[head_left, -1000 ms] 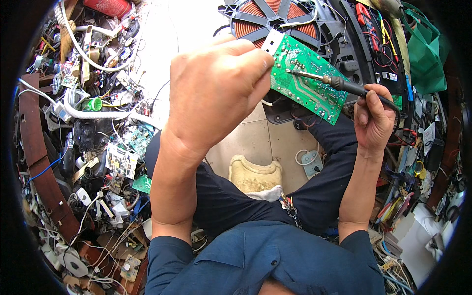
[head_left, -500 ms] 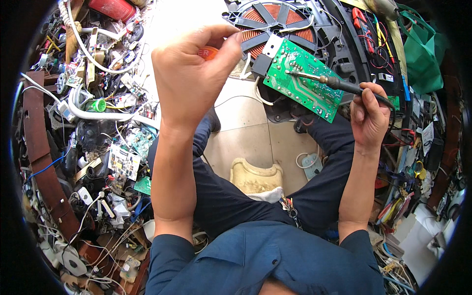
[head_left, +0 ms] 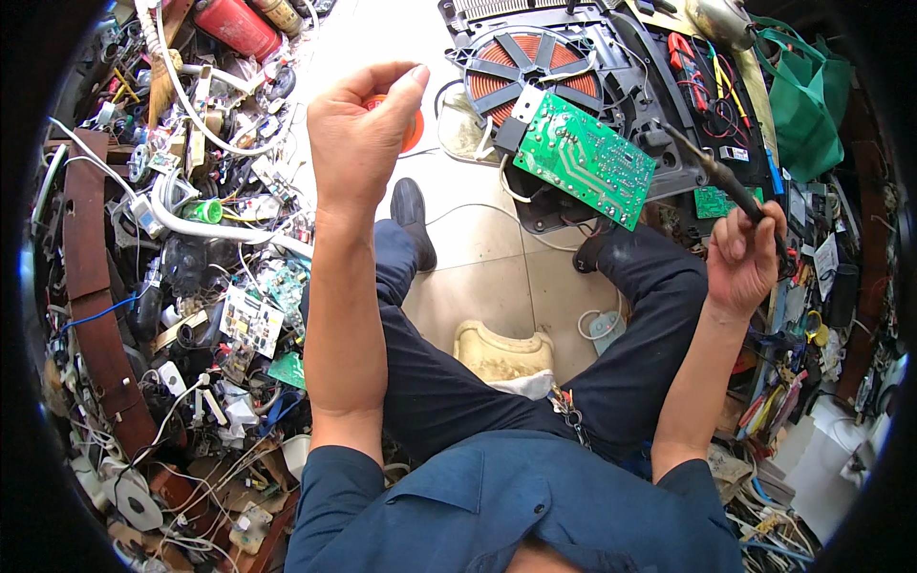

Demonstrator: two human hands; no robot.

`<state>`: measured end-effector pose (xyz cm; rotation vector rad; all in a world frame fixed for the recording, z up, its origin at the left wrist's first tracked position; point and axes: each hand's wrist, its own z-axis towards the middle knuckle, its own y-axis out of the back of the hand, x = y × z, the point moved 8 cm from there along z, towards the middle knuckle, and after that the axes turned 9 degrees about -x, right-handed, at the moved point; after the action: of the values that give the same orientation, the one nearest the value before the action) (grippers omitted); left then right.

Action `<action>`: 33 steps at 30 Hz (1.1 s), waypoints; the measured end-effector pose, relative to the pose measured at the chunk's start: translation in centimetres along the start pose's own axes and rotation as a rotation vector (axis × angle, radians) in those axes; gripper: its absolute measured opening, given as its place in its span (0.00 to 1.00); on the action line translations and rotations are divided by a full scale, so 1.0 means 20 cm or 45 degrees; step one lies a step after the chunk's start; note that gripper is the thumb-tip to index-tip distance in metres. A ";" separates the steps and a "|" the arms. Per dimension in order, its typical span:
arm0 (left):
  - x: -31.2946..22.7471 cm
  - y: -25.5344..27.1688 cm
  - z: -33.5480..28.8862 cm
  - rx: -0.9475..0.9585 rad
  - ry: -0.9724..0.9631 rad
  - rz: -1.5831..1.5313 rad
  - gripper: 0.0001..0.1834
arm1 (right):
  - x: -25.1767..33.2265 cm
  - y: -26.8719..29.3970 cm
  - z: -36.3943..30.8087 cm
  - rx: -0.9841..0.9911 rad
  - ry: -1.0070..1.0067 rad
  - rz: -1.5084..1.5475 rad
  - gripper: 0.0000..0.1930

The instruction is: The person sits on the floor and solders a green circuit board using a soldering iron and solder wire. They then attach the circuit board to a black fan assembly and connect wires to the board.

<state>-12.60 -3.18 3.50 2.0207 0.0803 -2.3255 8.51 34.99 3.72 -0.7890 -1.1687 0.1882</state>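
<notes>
My right hand [head_left: 741, 256] grips a soldering iron [head_left: 723, 180] by its dark handle. Its metal tip points up and left, apart from the green circuit board [head_left: 585, 158]. The board lies tilted, solder side up, against an opened black appliance housing [head_left: 659, 143] with a round copper coil [head_left: 487, 84]. Raised left of the board, my left hand [head_left: 358, 129] is closed, thumb against forefinger; whatever it pinches is too small to make out. Partly hidden behind that hand is a round orange object [head_left: 414, 132].
Loose boards, cables and electronic parts heap up on the left, beside a white hose [head_left: 205, 226] and a red cylinder [head_left: 239, 29]. At the right lie a red clamp meter [head_left: 688, 72] and a green bag [head_left: 805, 100]. A yellowed plastic stool edge [head_left: 503, 351] shows between my legs.
The soldering iron has lifted off the board and moved right with my right hand. My left hand has drawn left, away from the board and coil. The view has shifted slightly.
</notes>
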 end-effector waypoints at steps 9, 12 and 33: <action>0.07 0.06 0.04 -0.020 0.201 -0.210 0.13 | 0.65 0.23 -0.44 -0.266 0.284 -0.115 0.16; 0.03 -0.05 0.05 0.151 0.196 -0.129 0.15 | 1.08 0.53 -0.78 -0.607 0.513 -0.085 0.13; -0.30 0.10 -0.37 0.360 -0.888 0.619 0.22 | 2.49 2.62 -2.72 -2.091 1.232 0.250 0.12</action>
<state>-4.23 -4.44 8.47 1.0108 -0.7108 -2.6176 90.06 73.92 -1.34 -2.0781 -0.0654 -1.0454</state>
